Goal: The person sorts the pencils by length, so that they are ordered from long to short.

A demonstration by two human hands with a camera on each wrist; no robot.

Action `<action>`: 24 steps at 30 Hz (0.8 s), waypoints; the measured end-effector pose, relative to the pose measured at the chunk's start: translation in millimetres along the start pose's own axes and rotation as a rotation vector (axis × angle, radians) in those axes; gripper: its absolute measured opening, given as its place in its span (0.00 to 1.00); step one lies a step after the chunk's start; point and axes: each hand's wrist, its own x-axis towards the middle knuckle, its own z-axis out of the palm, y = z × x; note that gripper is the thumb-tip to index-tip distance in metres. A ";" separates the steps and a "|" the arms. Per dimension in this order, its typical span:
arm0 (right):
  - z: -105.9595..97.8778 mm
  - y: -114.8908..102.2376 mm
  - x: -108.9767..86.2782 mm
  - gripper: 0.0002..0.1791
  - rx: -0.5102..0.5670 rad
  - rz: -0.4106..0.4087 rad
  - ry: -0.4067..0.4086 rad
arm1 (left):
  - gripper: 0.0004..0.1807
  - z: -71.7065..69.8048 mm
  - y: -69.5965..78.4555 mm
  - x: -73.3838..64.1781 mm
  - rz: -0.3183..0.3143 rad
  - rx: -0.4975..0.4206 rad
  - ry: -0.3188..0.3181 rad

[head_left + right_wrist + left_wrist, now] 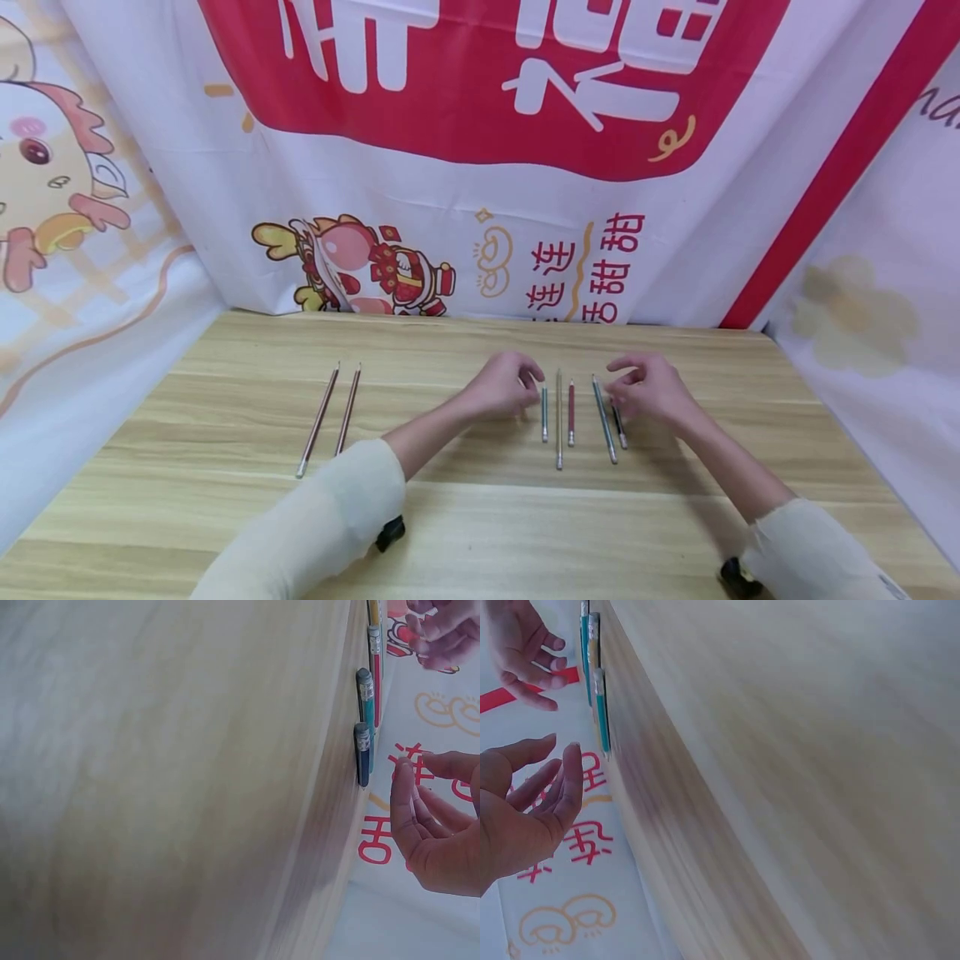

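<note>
My left hand (504, 383) hovers with loosely bent fingers just left of a short teal pencil (544, 417). Beside that pencil lie a long yellowish pencil (558, 429) and a short red pencil (572, 414). My right hand (647, 387), its fingers loosely bent, is over the upper end of a short dark pencil (621, 433) and partly hides it. A long teal pencil (604, 423) lies slanted just left of the dark one. Both wrist views show space between thumb and fingers, with nothing held by the left hand (536, 802) or the right hand (442, 832).
Two long reddish-brown pencils (320, 417) lie slanted on the left part of the wooden table (480, 533); the left sleeve (330, 508) overlaps one's lower end. A printed cloth (465, 192) hangs along the table's back edge, with more cloth at both sides.
</note>
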 end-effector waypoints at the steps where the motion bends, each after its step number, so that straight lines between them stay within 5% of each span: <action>1: -0.3 0.6 -0.3 0.23 -0.001 0.003 -0.005 | 0.15 2.9 1.9 2.4 0.002 0.011 0.002; 24: 1.4 5.6 1.1 0.21 -0.021 -0.005 -0.034 | 0.13 36.8 14.0 39.0 -0.032 0.308 0.032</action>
